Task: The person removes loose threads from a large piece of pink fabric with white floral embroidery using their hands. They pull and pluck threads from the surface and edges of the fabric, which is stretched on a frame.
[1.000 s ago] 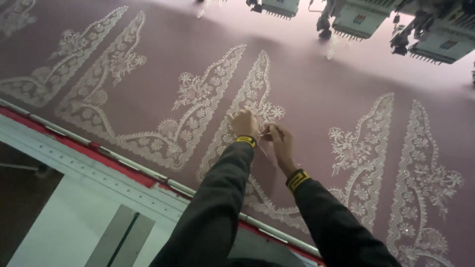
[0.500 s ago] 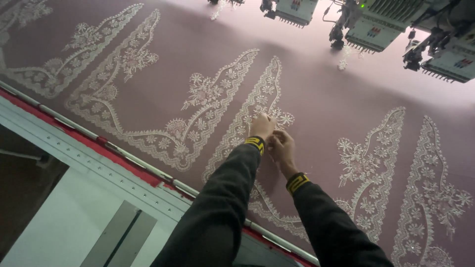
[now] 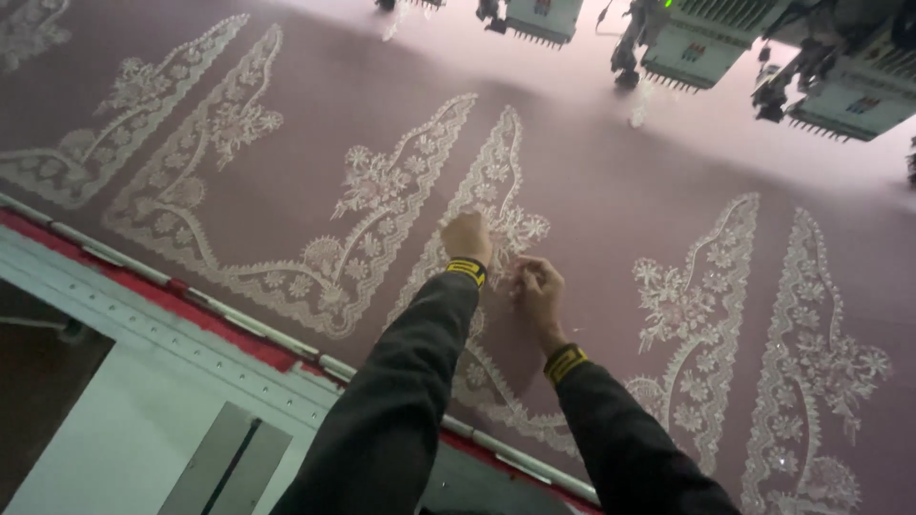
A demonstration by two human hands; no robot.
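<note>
Your left hand (image 3: 467, 236) rests knuckles-up on the mauve fabric (image 3: 592, 181), fingers curled under so that you cannot tell whether it grips anything; it sits right on the white floral embroidery panel (image 3: 496, 191) that rises to a point just beyond it. Your right hand (image 3: 537, 291) lies just beside it, nearer to you, with fingertips pinched close together against the cloth at the edge of the same panel; whatever they pinch is too small to make out. Both wrists wear yellow-and-black bands (image 3: 565, 362) over dark sleeves (image 3: 401, 401). To the left of your hands lies a second curved embroidered motif (image 3: 372, 200), and to the right another pair of tall lace-like panels (image 3: 706, 315). Nearer to you than the hands, a red strip (image 3: 219, 319) and a metal rail (image 3: 124, 319) border the fabric. Beyond your hands, well apart, the embroidery machine heads (image 3: 697, 43) hang over the cloth.
</note>
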